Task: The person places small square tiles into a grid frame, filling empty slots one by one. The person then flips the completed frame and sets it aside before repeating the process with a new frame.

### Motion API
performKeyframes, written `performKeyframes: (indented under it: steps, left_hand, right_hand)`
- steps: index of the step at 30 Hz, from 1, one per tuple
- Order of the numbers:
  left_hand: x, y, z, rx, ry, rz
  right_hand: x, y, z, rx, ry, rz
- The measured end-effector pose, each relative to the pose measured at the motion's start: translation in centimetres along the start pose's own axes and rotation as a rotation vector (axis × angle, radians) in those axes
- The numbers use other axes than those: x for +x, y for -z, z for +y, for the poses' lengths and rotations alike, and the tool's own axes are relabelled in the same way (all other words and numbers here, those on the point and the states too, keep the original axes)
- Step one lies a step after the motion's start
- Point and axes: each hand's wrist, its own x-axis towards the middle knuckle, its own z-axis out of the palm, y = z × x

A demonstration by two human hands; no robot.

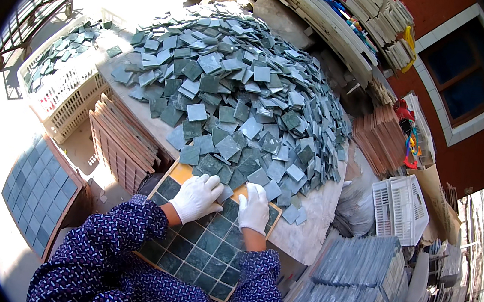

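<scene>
A shallow wood-edged tray [275, 216] leans toward me at the table's near side. Rows of square dark green stone tiles [208, 242] fill much of it, and a yellow-orange base shows along its far end. Over the tray's upper left, my left hand [197, 197], in a white knit glove, is closed with a small grey stone tile [225, 195] at its fingertips. My right hand [254, 208], also gloved, is closed over the upper right part, its fingers bent downward; whatever it holds is hidden. The loose tile heap [230, 95] rises just beyond both hands.
To the left stand a cream plastic crate [75, 103] with loose tiles, stacked reddish-brown trays [125, 143] and a tile-filled panel [37, 192]. On the right are more reddish trays [379, 141], a white crate [399, 208] and plastic-wrapped tile stacks [353, 279].
</scene>
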Motion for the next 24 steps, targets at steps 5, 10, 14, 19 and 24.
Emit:
performKeyframes:
  steps: [5, 10, 14, 19, 24]
  left_hand:
    - [1.1, 0.0, -0.7, -0.079, -0.017, 0.012]
    - [-0.5, -1.2, -0.7, 0.049, 0.002, 0.135]
    - [-0.3, 0.3, 0.5, -0.054, 0.055, 0.127]
    - [0.6, 0.1, -1.2, -0.094, 0.035, -0.109]
    - [1.8, 1.1, -1.5, -0.157, 0.02, -0.211]
  right_hand:
    - [3.9, 0.3, 2.5, -0.151, 0.113, 0.228]
    - [3.2, 0.6, -0.3, -0.157, -0.193, -0.254]
    - [2.7, -1.2, -3.1, -0.12, -0.254, -0.097]
    - [3.9, -0.7, -3.5, -0.005, -0.399, -0.163]
    - [4.7, -2.0, 0.0, 0.202, -0.275, -0.117]
